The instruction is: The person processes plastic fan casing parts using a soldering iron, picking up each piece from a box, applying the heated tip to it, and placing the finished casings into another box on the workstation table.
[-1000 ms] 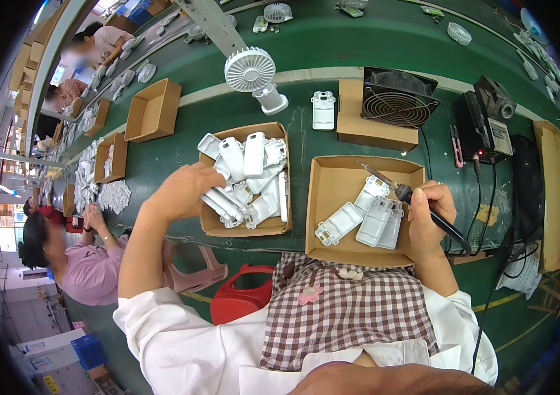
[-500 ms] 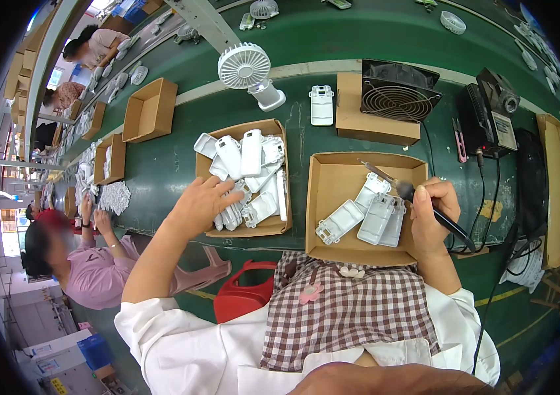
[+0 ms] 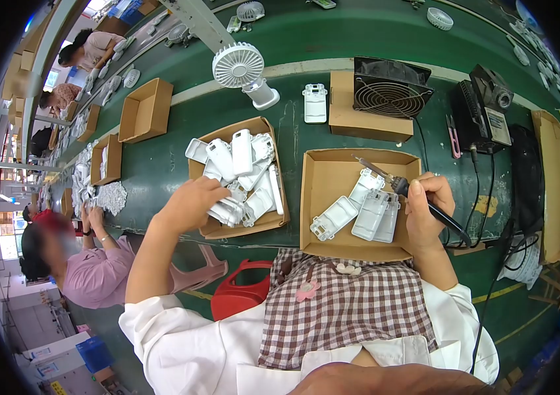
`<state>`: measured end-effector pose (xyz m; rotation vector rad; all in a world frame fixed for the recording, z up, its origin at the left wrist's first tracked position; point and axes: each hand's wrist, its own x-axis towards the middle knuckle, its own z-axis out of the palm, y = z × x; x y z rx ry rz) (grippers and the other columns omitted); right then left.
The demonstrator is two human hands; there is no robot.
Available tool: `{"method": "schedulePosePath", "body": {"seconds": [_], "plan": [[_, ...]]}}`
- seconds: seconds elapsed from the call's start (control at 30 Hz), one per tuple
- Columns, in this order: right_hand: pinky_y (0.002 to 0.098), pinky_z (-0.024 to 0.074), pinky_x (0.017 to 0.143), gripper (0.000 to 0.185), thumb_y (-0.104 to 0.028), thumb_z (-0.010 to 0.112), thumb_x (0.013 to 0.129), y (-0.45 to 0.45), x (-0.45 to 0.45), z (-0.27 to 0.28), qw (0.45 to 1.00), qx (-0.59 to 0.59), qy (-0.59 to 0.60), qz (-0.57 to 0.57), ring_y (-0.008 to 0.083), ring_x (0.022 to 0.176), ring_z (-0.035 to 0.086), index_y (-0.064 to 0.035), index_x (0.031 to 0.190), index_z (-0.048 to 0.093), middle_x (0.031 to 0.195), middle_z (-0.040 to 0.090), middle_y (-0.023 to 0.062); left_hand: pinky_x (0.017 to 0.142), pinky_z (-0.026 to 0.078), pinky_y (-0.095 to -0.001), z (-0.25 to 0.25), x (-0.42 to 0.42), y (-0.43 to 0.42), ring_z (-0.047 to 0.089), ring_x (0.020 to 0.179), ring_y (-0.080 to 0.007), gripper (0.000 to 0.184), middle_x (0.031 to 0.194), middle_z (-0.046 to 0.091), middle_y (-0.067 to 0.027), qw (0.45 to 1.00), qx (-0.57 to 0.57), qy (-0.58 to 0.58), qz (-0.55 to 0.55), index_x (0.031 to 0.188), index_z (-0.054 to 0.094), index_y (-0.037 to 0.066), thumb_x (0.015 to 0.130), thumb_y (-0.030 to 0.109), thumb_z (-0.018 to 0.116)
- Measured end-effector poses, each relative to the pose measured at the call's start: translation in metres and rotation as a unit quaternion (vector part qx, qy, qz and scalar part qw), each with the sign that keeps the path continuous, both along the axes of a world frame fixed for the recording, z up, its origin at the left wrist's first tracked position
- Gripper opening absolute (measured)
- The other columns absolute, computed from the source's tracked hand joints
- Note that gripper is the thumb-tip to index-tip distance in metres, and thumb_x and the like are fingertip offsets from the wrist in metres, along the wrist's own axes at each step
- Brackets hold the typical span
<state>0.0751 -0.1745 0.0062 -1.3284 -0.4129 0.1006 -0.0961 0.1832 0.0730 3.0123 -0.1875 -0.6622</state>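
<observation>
Left hand (image 3: 191, 204) reaching among white casings (image 3: 241, 153) in left carton (image 3: 243, 231), grip unclear; right hand (image 3: 428, 214) clamped on soldering iron (image 3: 448, 222), tip (image 3: 361, 160) above right carton (image 3: 319, 178). Overlapping casings call for careful fingertip separation.

This is a factory assembly workshop. Beside a long green table (image 3: 181, 148) runs a conveyor belt (image 3: 332, 39) carrying fan parts, and co-workers (image 3: 95, 266) (image 3: 95, 51) sit along the line near cardboard boxes (image 3: 146, 110).

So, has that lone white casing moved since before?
No, the white casing still lies just left of the cardboard box under the black fan.
</observation>
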Motion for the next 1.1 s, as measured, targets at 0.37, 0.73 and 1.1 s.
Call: {"method": "schedulePosePath", "body": {"seconds": [0.37, 0.73, 1.1], "plan": [[0.0204, 0.033, 0.053, 0.013, -0.002, 0.059, 0.085, -0.001, -0.001, 0.002, 0.999, 0.031, -0.018, -0.004, 0.0058, 0.058, 0.041, -0.0036, 0.079, 0.047, 0.069, 0.05, 0.0027, 0.07, 0.057, -0.0378, -0.02, 0.017, -0.076, 0.06, 0.1, -0.031, 0.06, 0.108, 0.056, -0.0186, 0.529, -0.79, -0.061, 0.303, 0.117, 0.048, -0.004, 0.066, 0.012, 0.073], [0.022, 0.0415, 0.055, 0.008, 0.001, 0.051, 0.087, -0.011, -0.01, -0.001, 0.996, 0.061, -0.069, -0.004, 0.0093, 0.059, 0.048, -0.003, 0.088, 0.044, 0.077, 0.052, 0.0091, 0.079, 0.049, -0.0292, -0.069, 0.1, -0.178, 0.06, 0.09, -0.0143, 0.037, 0.1, 0.062, -0.0065, 0.451, -0.778, -0.155, 0.409, 0.11, 0.054, 0.001, 0.077, 0.0, 0.068], [0.0224, 0.0411, 0.055, 0.011, -0.004, 0.062, 0.085, -0.003, -0.007, 0.002, 0.995, -0.056, -0.08, 0.02, 0.0078, 0.061, 0.05, -0.0014, 0.084, 0.052, 0.074, 0.056, 0.0059, 0.078, 0.048, -0.0283, -0.071, 0.101, -0.176, 0.06, 0.088, -0.0133, 0.033, 0.099, 0.062, -0.0061, 0.476, -0.766, -0.163, 0.4, 0.109, 0.055, 0.001, 0.078, 0.004, 0.069]]}}
